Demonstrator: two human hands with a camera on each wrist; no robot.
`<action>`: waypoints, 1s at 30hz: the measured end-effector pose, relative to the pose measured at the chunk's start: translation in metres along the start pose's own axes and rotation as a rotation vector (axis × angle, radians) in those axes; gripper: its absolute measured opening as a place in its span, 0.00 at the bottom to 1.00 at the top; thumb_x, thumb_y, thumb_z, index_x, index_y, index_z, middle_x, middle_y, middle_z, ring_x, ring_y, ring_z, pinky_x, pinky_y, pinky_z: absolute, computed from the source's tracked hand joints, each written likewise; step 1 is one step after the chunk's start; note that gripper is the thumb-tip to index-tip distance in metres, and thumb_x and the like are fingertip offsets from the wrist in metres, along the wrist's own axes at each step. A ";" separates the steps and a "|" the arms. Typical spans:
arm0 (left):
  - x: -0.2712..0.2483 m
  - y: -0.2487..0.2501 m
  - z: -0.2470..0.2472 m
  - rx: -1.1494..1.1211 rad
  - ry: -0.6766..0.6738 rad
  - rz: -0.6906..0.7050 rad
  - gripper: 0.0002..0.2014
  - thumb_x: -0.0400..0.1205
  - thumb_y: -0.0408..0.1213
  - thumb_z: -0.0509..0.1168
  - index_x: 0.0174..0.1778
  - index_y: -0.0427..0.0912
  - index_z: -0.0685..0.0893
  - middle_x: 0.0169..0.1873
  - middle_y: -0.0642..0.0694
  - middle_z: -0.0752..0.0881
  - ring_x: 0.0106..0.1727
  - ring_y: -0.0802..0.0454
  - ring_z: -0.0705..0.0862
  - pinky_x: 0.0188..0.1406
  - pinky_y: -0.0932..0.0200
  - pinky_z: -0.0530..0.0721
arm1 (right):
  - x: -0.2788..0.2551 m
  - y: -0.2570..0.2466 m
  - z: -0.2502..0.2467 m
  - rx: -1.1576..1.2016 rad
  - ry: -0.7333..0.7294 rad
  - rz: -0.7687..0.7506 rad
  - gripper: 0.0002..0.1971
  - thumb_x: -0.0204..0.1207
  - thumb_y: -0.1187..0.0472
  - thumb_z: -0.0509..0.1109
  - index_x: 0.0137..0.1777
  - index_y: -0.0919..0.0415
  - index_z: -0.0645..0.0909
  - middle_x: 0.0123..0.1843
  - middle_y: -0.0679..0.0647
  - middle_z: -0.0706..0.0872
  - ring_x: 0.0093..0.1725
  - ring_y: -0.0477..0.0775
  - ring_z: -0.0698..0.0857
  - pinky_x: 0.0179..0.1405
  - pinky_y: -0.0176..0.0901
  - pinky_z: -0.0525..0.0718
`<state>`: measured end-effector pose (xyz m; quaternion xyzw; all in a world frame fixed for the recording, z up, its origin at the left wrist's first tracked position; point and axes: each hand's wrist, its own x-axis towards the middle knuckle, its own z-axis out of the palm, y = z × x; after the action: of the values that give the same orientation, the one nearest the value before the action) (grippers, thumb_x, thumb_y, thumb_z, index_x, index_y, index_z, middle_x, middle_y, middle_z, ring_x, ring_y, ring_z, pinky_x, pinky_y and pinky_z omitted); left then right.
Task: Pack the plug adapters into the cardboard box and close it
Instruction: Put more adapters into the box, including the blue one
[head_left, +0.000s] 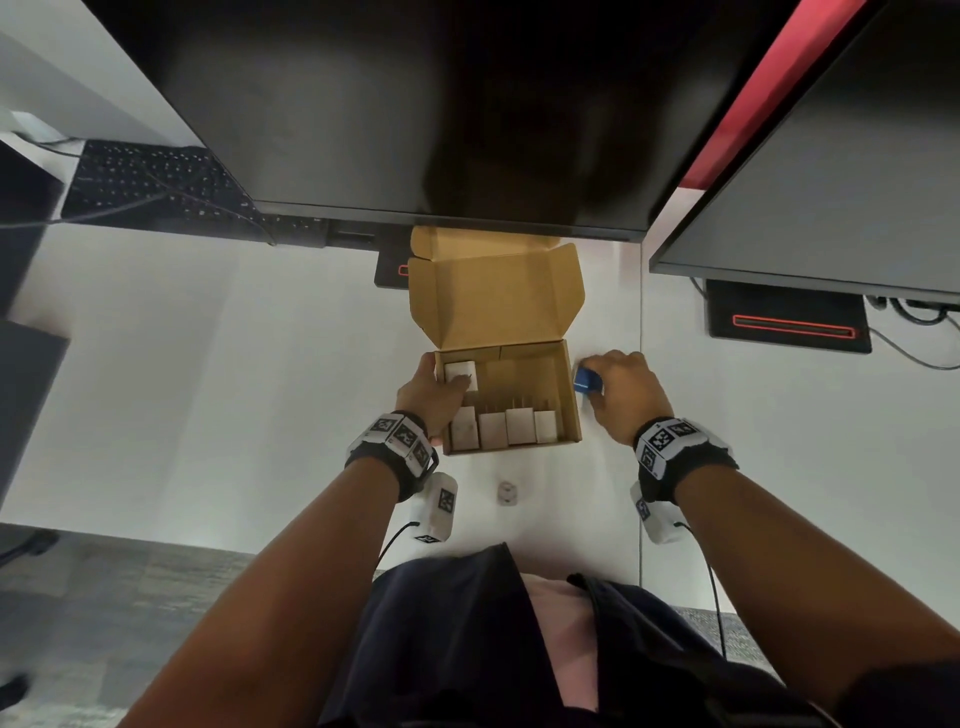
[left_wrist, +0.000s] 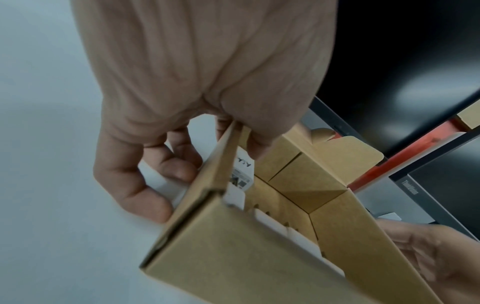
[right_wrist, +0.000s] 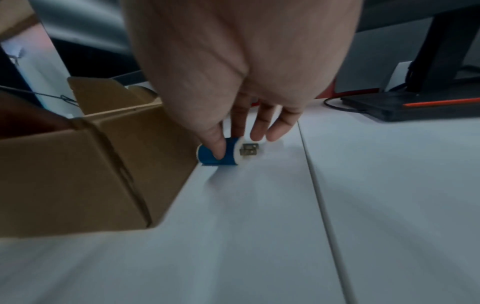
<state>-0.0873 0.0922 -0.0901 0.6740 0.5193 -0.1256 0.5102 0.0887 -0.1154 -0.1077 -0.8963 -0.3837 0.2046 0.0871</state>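
The cardboard box stands open on the white table, its lid tilted back. Several white plug adapters stand in a row along its near wall, and one more sits in the far left corner. My left hand grips the box's left wall, thumb inside against that corner adapter, fingers curled outside. Just right of the box, my right hand pinches a blue adapter lying on the table, prongs pointing right. Another white adapter lies loose in front of the box.
A large dark monitor overhangs the box from behind, and a second monitor stands at the right on its stand base. A keyboard lies at the far left. A table seam runs just right of my right hand.
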 end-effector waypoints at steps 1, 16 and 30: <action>0.000 0.001 0.001 0.020 0.004 0.008 0.19 0.86 0.48 0.62 0.74 0.55 0.72 0.58 0.43 0.85 0.58 0.37 0.84 0.58 0.42 0.88 | -0.002 0.002 0.001 0.017 0.017 0.041 0.16 0.79 0.64 0.71 0.67 0.57 0.81 0.59 0.60 0.86 0.60 0.65 0.80 0.58 0.60 0.85; -0.003 0.006 0.001 0.097 0.017 0.000 0.18 0.84 0.42 0.60 0.70 0.56 0.73 0.54 0.42 0.84 0.54 0.35 0.85 0.57 0.34 0.90 | -0.011 -0.095 -0.008 0.450 0.150 -0.042 0.13 0.70 0.53 0.78 0.38 0.58 0.76 0.34 0.53 0.85 0.34 0.54 0.85 0.36 0.50 0.89; 0.004 0.001 0.004 0.071 0.018 0.017 0.16 0.84 0.44 0.63 0.69 0.51 0.74 0.59 0.39 0.86 0.47 0.41 0.81 0.45 0.54 0.75 | 0.031 -0.130 0.025 0.261 0.023 0.083 0.12 0.79 0.51 0.74 0.47 0.58 0.76 0.46 0.60 0.86 0.44 0.62 0.87 0.44 0.57 0.90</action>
<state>-0.0830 0.0913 -0.0945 0.6971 0.5135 -0.1335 0.4822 0.0125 -0.0032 -0.0992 -0.8947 -0.3156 0.2459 0.1988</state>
